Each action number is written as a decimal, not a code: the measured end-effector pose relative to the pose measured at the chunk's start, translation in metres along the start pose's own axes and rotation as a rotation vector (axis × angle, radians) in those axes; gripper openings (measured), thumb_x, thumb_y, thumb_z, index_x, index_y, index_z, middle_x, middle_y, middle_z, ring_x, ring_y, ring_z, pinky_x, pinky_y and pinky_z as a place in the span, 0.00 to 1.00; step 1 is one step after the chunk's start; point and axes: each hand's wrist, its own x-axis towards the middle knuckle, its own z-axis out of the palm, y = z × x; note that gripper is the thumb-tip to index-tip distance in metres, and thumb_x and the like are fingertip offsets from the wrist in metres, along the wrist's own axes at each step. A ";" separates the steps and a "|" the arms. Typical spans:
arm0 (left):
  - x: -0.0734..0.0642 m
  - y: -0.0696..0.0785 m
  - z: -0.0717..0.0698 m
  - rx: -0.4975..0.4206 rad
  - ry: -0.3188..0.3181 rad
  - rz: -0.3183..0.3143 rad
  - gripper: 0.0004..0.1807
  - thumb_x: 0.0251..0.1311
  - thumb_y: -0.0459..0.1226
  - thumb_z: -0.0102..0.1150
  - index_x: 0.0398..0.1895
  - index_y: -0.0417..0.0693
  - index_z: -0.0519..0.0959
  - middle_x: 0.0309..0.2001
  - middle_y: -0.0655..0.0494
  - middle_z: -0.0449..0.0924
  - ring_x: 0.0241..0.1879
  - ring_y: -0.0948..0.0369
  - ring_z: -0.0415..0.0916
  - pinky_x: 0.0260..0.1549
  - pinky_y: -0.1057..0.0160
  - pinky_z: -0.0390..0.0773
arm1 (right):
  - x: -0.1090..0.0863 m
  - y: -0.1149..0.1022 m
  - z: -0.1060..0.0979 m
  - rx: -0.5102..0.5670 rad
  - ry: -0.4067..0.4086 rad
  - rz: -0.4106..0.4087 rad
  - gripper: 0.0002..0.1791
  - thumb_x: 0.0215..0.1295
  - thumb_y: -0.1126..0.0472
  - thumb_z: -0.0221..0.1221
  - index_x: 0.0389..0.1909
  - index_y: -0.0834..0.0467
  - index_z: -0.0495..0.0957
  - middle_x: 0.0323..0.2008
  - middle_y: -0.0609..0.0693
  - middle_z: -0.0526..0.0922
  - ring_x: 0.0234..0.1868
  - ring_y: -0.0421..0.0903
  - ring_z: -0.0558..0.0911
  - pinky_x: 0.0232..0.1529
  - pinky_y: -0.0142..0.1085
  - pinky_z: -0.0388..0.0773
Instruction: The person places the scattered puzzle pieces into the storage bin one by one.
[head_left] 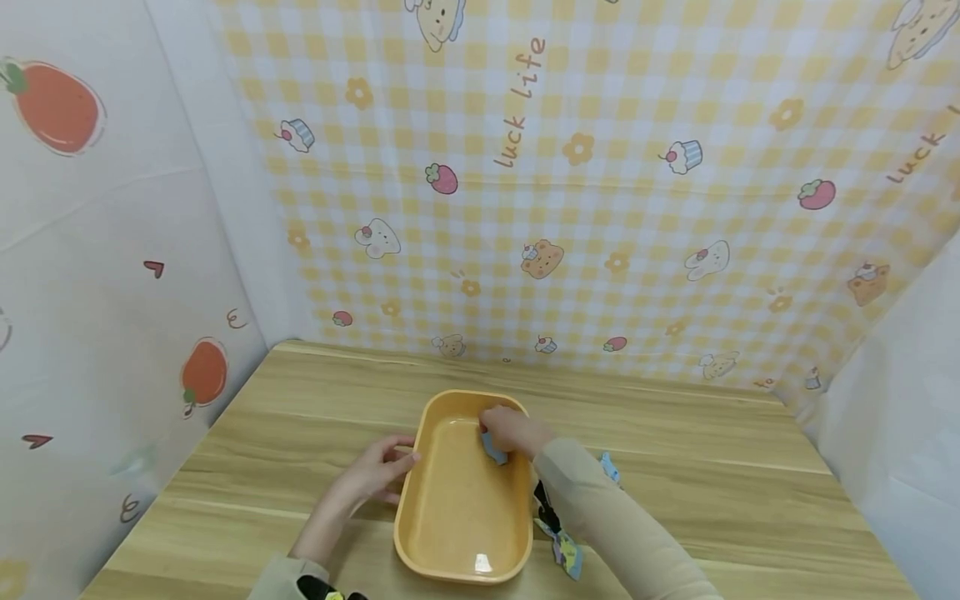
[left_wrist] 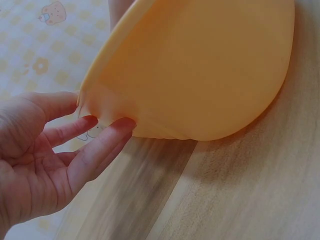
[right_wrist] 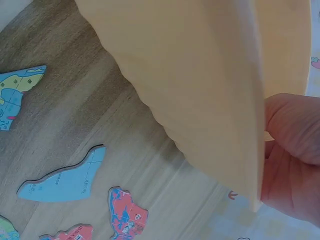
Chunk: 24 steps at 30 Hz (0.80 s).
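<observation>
Tray [head_left: 463, 517] and piece [head_left: 492, 450] are what our hands have to do with. We have the tray on the table [head_left: 712, 467], its mouth up, and the piece is inside it, by the far right corner, under our right hand [head_left: 508, 427]. That hand is curled, with the piece pinched in it and its lower end poking out below; the exact placing of the fingers is hidden, and we cannot tell whether the piece touches the tray's floor.

Our left hand [head_left: 375, 468] is at the tray's left side, fingers spread and fairly straight, the tips touching the rim and outer wall.

As for progress, the held piece is the only one we can make out inside the tray, though our hand hides a little of it. Outside, on the table to the right, we count a blue piece [right_wrist: 67, 181], a red piece [right_wrist: 127, 215], a yellow-and-blue piece [right_wrist: 14, 97], a pink piece [right_wrist: 75, 234] and a green piece [right_wrist: 7, 232], all apart from one another. We cannot tell whether the held piece is going in or coming out: if in, we judge most of the work is left; if out, little.
</observation>
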 end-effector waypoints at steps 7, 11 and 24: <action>-0.001 0.000 0.000 0.011 -0.005 0.005 0.27 0.64 0.41 0.50 0.61 0.34 0.61 0.46 0.38 0.71 0.38 0.57 0.76 0.28 0.58 0.84 | -0.006 -0.003 0.001 -0.079 0.032 -0.012 0.14 0.54 0.74 0.55 0.39 0.56 0.76 0.38 0.51 0.76 0.35 0.43 0.68 0.36 0.32 0.71; -0.001 -0.001 0.000 0.002 -0.011 0.006 0.28 0.64 0.41 0.51 0.61 0.33 0.61 0.47 0.38 0.71 0.39 0.57 0.76 0.28 0.58 0.84 | -0.011 -0.005 0.000 -0.080 0.052 -0.045 0.11 0.56 0.73 0.56 0.37 0.57 0.76 0.34 0.51 0.74 0.32 0.43 0.68 0.31 0.31 0.69; 0.001 -0.002 0.000 0.003 0.010 -0.012 0.29 0.63 0.42 0.52 0.61 0.33 0.61 0.47 0.37 0.71 0.39 0.57 0.76 0.29 0.58 0.85 | -0.021 0.014 -0.013 0.197 0.126 -0.145 0.11 0.58 0.69 0.56 0.43 0.63 0.74 0.42 0.59 0.78 0.42 0.52 0.77 0.40 0.41 0.78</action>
